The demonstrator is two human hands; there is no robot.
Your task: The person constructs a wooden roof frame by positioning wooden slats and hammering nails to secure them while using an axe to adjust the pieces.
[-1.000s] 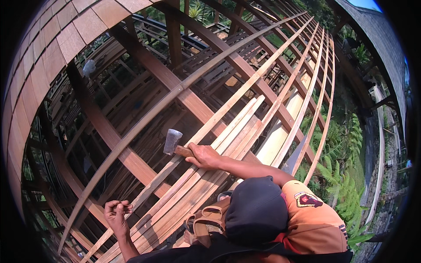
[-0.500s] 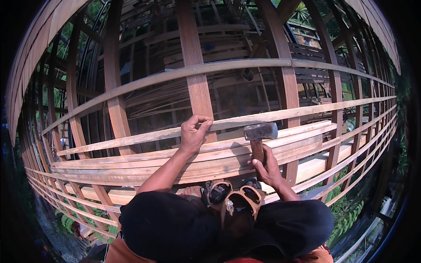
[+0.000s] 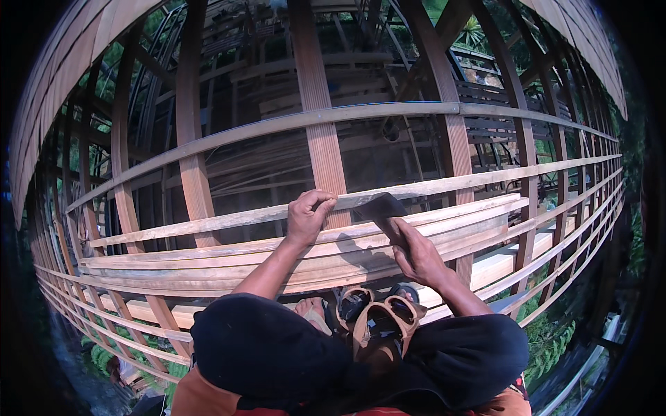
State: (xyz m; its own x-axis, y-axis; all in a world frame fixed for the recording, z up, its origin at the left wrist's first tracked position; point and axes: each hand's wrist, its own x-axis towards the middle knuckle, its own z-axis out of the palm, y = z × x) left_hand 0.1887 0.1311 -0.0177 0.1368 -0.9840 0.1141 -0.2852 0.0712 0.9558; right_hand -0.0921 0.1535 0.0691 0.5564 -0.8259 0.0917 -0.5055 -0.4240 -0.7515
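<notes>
Pinching together, the thumb and pointing finger of the bare left hand (image 3: 306,216) are over a long, thin, pale wood strip (image 3: 444,186). This is where the strip crosses a wide, red-brown wooden beam with grooves (image 3: 325,152). Whatever sits between the fingertips is too small to tell. The bare right hand (image 3: 422,255) is toward four o'clock from the left one. Its fingers wrap around the brown handle of a hammer with a dark metal head (image 3: 381,206). The head is at three o'clock from the left hand, and I cannot tell if it touches the strip.

A long, flat pile of pale wood strips (image 3: 208,263) lies at six o'clock, with a dark shadow on it. A tan and black tool pouch (image 3: 362,336) is at five o'clock, between two knees in dark cloth (image 3: 267,347). At twelve o'clock, gaps show a dim space with boards (image 3: 374,159) down below. Flat brown roof shingles (image 3: 69,83) curve at ten o'clock. Green ferns (image 3: 551,347) grow at four o'clock.
</notes>
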